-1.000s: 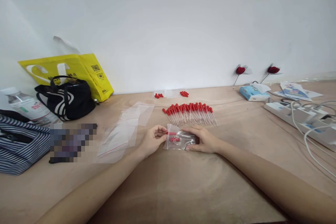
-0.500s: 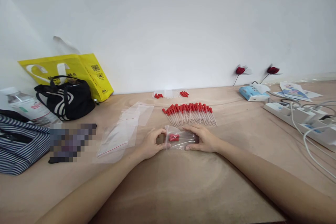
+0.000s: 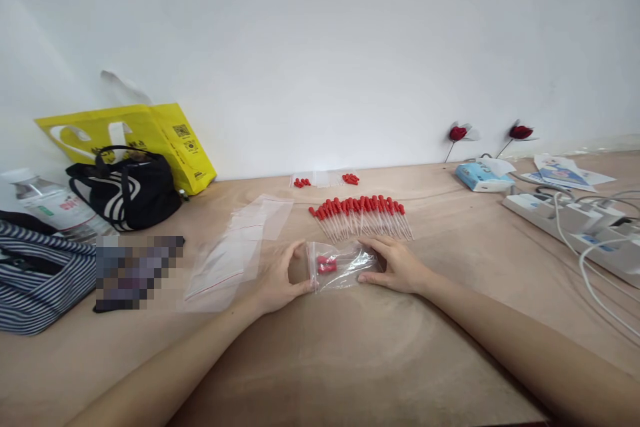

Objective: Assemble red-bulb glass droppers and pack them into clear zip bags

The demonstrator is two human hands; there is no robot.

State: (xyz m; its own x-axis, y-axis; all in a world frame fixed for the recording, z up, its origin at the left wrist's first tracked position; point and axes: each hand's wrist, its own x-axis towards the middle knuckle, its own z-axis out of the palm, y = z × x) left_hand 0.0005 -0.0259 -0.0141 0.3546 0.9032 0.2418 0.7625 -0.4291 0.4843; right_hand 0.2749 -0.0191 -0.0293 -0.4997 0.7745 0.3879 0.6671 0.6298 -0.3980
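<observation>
A small clear zip bag [image 3: 345,277] with red pieces [image 3: 327,265] inside lies between my two hands on the table. At its left, zipped end, my left hand [image 3: 283,279] has thumb and forefinger curved round the edge, the thumb on the lower corner. My right hand [image 3: 397,267] holds the opposite end between thumb and fingers. Just beyond the bag, a fanned row of droppers [image 3: 363,217] with red bulb tops and clear stems is laid out. Left of my left hand is an overlapping spread of flat, clear zip bags [image 3: 233,257].
Near the wall lie small bags with red pieces [image 3: 351,179]. At left are a yellow bag [image 3: 195,153], a black bag [image 3: 143,193], a striped bag [image 3: 45,280] and a large bottle [image 3: 50,207]. A tissue pack [image 3: 483,177] and a power strip [image 3: 575,233] with cables are at right.
The zip bag's left end has shifted slightly left, and the red pieces inside with it. My left hand has moved left and its fingers have spread wider. My right hand is nearly still.
</observation>
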